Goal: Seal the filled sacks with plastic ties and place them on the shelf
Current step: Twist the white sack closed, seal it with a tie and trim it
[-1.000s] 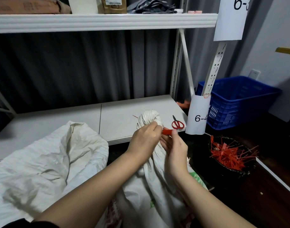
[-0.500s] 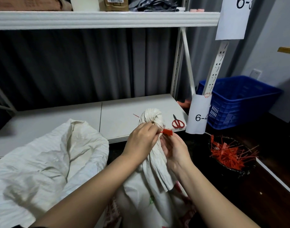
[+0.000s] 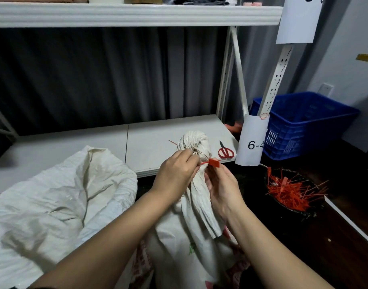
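Note:
A white woven sack stands in front of me, its neck twisted into a bunch above my hands. A red plastic tie circles the neck, its flat tag sticking out to the right. My left hand pinches the thin tail of the tie at the neck's left side. My right hand holds the neck just under the tag, fingers curled around the fabric. A second white sack lies slumped at the left against the low white shelf.
Red-handled scissors lie on the shelf's right end. A dark bowl of red ties sits on the floor at the right. Behind it stands a blue plastic crate. A shelf post with a paper label "6-4" rises nearby.
The tie's tag has shifted a little right and up as the loop closed on the neck. My right hand dropped slightly lower on the sack's neck.

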Available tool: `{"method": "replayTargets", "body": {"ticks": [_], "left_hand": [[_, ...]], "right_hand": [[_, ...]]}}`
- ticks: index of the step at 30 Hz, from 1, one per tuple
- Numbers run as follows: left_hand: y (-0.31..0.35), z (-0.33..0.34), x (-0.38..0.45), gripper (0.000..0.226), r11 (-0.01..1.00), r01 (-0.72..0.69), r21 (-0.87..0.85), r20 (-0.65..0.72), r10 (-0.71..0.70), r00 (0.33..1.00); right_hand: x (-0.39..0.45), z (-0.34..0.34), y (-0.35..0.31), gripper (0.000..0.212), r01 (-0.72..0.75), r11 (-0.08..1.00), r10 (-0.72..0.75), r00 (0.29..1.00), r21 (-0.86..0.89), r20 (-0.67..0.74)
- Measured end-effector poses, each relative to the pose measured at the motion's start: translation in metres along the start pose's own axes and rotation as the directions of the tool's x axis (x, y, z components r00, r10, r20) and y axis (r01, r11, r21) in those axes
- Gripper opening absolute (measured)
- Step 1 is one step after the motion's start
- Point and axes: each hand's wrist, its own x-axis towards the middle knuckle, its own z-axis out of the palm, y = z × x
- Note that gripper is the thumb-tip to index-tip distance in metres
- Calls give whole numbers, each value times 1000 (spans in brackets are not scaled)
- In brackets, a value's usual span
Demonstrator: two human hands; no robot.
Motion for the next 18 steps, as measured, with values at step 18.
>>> {"method": "replayTargets", "body": {"ticks": [18], "left_hand": [[6, 7, -10, 24, 980, 200, 13, 28, -201, 979]], "right_hand": [[8, 3, 13, 17, 323, 832, -378, 925, -452, -36]]}}
